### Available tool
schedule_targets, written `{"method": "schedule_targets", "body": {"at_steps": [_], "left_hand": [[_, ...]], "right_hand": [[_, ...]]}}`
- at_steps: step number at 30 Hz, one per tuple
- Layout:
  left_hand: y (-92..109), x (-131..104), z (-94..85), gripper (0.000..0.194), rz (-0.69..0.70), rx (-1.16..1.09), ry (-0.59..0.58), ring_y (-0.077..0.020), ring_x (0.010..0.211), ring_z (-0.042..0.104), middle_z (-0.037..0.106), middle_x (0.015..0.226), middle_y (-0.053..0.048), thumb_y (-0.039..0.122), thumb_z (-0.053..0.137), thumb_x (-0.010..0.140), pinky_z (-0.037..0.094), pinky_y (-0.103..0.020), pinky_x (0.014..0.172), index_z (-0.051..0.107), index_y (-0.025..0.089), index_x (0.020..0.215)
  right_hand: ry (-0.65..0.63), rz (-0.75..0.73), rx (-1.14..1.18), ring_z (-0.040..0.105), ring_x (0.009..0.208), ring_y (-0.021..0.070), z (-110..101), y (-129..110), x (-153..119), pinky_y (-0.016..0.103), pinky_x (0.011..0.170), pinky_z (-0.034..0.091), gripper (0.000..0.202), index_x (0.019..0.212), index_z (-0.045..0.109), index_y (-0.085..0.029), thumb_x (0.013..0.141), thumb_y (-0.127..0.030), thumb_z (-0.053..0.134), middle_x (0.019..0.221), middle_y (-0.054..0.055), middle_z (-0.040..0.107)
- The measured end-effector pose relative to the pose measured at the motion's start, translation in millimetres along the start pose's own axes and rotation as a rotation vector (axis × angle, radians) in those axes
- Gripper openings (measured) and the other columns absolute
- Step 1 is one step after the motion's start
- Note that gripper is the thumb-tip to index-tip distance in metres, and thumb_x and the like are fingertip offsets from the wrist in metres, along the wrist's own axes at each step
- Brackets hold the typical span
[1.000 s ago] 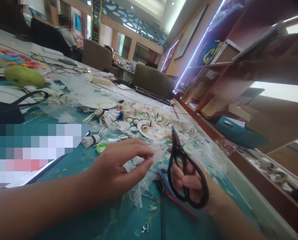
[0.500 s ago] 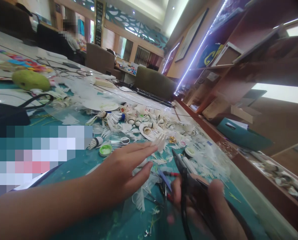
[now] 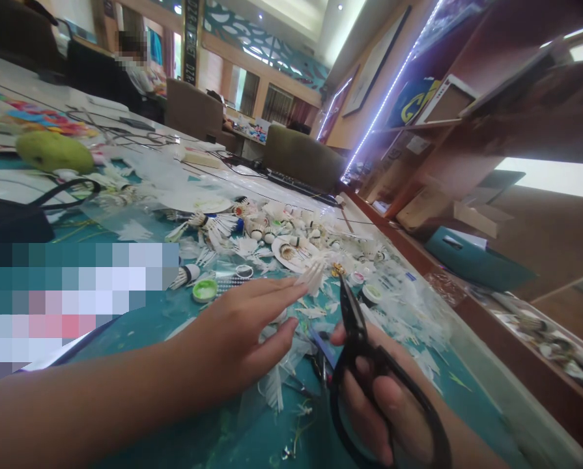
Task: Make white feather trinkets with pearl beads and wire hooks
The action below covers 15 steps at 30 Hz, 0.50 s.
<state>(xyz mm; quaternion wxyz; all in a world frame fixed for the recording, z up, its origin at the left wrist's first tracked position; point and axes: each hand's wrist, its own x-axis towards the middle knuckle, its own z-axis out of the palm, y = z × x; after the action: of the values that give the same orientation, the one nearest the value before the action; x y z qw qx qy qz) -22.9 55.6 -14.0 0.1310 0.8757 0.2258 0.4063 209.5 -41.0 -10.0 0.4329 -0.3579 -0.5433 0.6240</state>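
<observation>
My left hand (image 3: 249,319) reaches in from the left with its fingers stretched out and the thumb apart. A cluster of white feathers (image 3: 312,279) sticks out at its fingertips, seemingly pinched between the fingers. In my right hand (image 3: 383,384) is a pair of black scissors (image 3: 354,309), my fingers in the handle loops. The blades are together and point away from me, just right of the feathers. Below the hands, loose white feathers (image 3: 274,387) and dark-handled tools (image 3: 320,365) lie on the teal mat (image 3: 213,436); my hands partly hide them.
Several shuttlecocks (image 3: 259,231) and feather scraps pile up beyond my hands, around a white plate (image 3: 295,253). A pot of green paint (image 3: 204,290) stands left, a green mango (image 3: 54,151) farther back. Wooden shelving (image 3: 418,189) runs along the right. A person (image 3: 137,71) sits far away.
My right hand has turned the scissors more upright, and their blade tips have risen closer to the feathers. My left hand and its feathers have stayed almost still.
</observation>
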Motion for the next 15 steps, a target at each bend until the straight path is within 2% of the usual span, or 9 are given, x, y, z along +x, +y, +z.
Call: {"method": "schedule_targets", "body": {"at_steps": [2,5,8,10,12,15], "left_hand": [[0.9,0.6,-0.4,0.042,-0.007,-0.006,-0.007,-0.0278,0.129,0.068,0.072,0.140,-0.014,0.017,0.056,0.099,0.054,-0.048,0.113,0.065,0.014,0.139],[1.9,1.9,-0.7,0.041,-0.013,-0.017,-0.013,-0.0280,0.129,0.068,0.071,0.141,-0.013,0.018,0.057,0.099,0.055,-0.047,0.113,0.066,0.015,0.138],[2.4,2.3,0.3,0.040,-0.013,-0.023,-0.022,-0.0278,0.130,0.068,0.071,0.141,-0.013,0.018,0.056,0.099,0.054,-0.048,0.113,0.067,0.015,0.138],[2.2,1.8,1.1,0.040,0.000,-0.024,-0.013,-0.0266,0.131,0.067,0.071,0.141,-0.013,0.018,0.055,0.100,0.054,-0.047,0.114,0.066,0.015,0.138],[1.9,1.3,1.4,0.040,0.016,-0.028,-0.002,-0.0256,0.131,0.067,0.071,0.142,-0.012,0.018,0.057,0.099,0.054,-0.045,0.114,0.066,0.017,0.138],[1.8,1.3,1.0,0.039,0.023,-0.029,-0.009,-0.0263,0.128,0.069,0.072,0.141,-0.013,0.017,0.057,0.098,0.055,-0.045,0.113,0.067,0.016,0.137]], "right_hand": [[0.007,-0.001,0.002,0.046,0.045,0.0054,-0.7,-1.8,2.0,0.015,0.051,0.045,0.047,0.123,0.054,-0.025,0.093,-0.056,0.074,0.059,-0.009,0.058],[0.061,0.027,0.068,0.058,0.055,0.0065,-0.3,-3.8,4.7,0.027,0.075,0.058,0.044,0.117,0.054,-0.026,0.090,-0.045,0.082,0.067,-0.008,0.064],[0.109,0.033,0.109,0.072,0.071,0.0109,-0.7,-2.6,5.0,0.030,0.085,0.058,0.046,0.121,0.059,-0.026,0.087,-0.040,0.086,0.071,-0.007,0.063],[0.115,0.015,0.148,0.077,0.092,0.0168,-2.1,0.8,4.4,0.032,0.093,0.056,0.045,0.125,0.063,-0.028,0.088,-0.042,0.084,0.073,-0.005,0.062],[0.122,-0.030,0.202,0.076,0.110,0.0228,-3.9,5.6,4.6,0.038,0.104,0.052,0.041,0.123,0.064,-0.031,0.090,-0.048,0.080,0.073,-0.003,0.062],[0.197,-0.098,0.236,0.071,0.122,0.0305,-4.4,9.2,8.0,0.048,0.111,0.047,0.048,0.118,0.064,-0.035,0.083,-0.064,0.079,0.068,-0.002,0.060]]}}
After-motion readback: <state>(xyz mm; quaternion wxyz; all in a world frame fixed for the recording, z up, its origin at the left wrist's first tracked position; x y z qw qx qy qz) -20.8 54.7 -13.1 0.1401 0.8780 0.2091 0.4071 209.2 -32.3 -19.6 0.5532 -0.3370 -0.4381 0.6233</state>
